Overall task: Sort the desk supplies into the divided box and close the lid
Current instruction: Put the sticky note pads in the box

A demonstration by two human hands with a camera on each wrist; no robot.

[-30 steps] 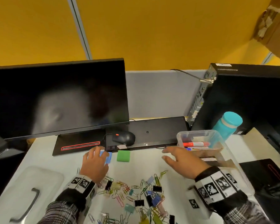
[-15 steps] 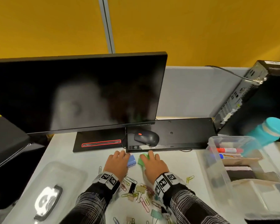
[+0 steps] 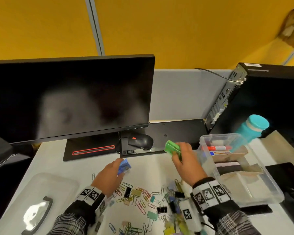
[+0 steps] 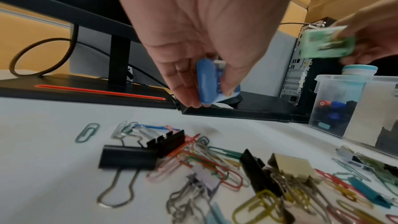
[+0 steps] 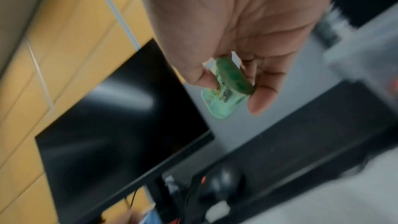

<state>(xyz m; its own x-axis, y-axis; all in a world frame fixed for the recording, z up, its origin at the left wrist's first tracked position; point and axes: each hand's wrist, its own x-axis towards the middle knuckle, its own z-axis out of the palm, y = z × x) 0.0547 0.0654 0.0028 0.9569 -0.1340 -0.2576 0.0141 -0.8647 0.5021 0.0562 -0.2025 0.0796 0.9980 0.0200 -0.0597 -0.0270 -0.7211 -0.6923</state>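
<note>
- Left hand (image 3: pixel 109 177) is up off the desk (image 3: pixel 46 160), fingers and thumb curled round a small blue case (image 3: pixel 124 167) — pinched by its sides, clear of the surface in the left wrist view.
- Right hand (image 3: pixel 185 161) is raised too, thumb and fingertips clamped on a small green case (image 3: pixel 171 147), translucent, tilted (possibly a box of pins or staples; the blur makes it hard to read).
- The green case hangs in the air just left of the divided box (image 3: pixel 255 199), above the black keyboard's (image 3: pixel 176 131) near edge, not yet over the box.
- The box stands open at the right of the desk, a red marker (image 3: pixel 219 147) and a blue one lying in its far compartment.
- Its clear lid (image 3: pixel 41 189) lies well apart, at the near left — handle up.
- Between the wrists, a loose spread of paper clips and binder clips (image 3: pixel 143 199) on the white desk.
- Behind: dark monitor (image 3: pixel 71 99), black mouse (image 3: pixel 141 141), teal bottle (image 3: pixel 251 129).
</note>
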